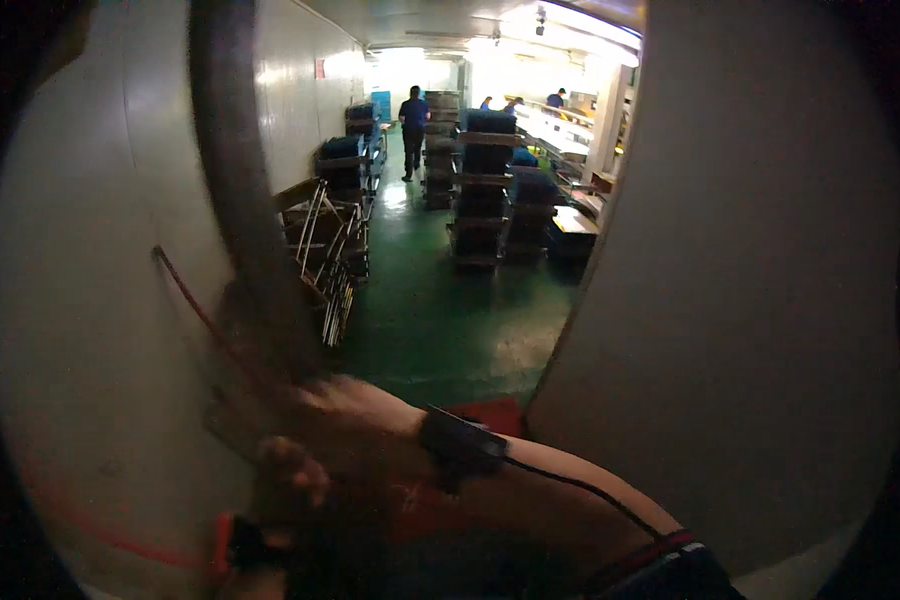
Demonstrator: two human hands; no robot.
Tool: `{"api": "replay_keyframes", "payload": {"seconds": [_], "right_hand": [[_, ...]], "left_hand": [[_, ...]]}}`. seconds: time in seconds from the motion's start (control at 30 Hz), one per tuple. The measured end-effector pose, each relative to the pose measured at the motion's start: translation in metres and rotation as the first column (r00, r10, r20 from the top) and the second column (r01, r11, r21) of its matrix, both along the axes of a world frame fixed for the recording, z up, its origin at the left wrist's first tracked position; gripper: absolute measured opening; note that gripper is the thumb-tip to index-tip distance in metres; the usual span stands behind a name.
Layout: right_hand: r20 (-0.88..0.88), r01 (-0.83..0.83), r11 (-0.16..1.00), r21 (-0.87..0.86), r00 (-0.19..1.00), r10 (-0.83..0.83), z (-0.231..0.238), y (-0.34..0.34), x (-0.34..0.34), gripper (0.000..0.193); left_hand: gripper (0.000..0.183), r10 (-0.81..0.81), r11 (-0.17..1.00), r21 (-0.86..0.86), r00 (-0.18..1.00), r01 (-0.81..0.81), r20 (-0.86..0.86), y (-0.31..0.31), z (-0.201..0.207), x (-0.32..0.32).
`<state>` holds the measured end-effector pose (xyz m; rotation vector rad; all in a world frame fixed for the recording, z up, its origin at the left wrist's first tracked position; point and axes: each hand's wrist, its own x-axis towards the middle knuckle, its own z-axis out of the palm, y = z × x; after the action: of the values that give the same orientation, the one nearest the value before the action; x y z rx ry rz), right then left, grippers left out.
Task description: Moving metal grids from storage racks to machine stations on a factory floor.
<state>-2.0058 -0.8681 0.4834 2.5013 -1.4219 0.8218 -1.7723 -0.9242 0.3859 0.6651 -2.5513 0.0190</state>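
My right arm stretches across from the lower right, wearing a black band device (462,443) with a dark cable on its wrist. My right hand (355,402) is at the foot of a dark upright door frame (232,150); motion blur and shadow hide its fingers, and whether it touches the frame I cannot tell. Below it is my left hand (295,470), dim and smeared, near a black and red strap-like thing (232,543) low in the picture. A thin reddish cord or rod (192,293) slants along the pale wall (110,250) toward my right hand.
A pale panel (740,250) bounds the opening on the right. Beyond lies a green floor (425,330), with a metal rack frame (320,240) at left and tall stacks of dark trays (485,180). A person (413,130) is farther in; others stand by a bright work line (560,130).
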Motion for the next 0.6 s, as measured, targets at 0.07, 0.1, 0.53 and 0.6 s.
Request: {"api": "replay_keyframes", "payload": {"seconds": [0.07, 0.1, 0.53, 0.6], "right_hand": [[-0.148, 0.181, 0.697, 0.694, 0.983, -0.108, -0.078, 0.012, -0.052, 0.025], [-0.431, 0.347, 0.596, 0.724, 0.902, -0.002, -0.038, 0.005, -0.081, 0.024], [-0.233, 0.227, -0.121, 0.966, 0.572, -0.786, -0.395, 0.119, -0.472, 0.065], [-0.25, 0.155, -0.198, 0.968, 0.68, -0.69, -0.459, 0.135, -0.513, 0.066]], "left_hand": [[0.026, 0.164, 0.889, -0.422, 0.984, -0.176, -0.065, -0.013, 0.014, 0.02], [0.026, 0.269, 0.873, -0.416, 0.963, -0.254, -0.021, -0.039, 0.033, 0.02], [0.05, -0.228, 0.868, 0.43, 0.968, 0.249, -0.1, -0.317, -0.115, -0.223], [0.046, -0.498, 0.855, 0.281, 0.84, 0.435, 0.215, -0.35, -0.098, -0.324]]}}
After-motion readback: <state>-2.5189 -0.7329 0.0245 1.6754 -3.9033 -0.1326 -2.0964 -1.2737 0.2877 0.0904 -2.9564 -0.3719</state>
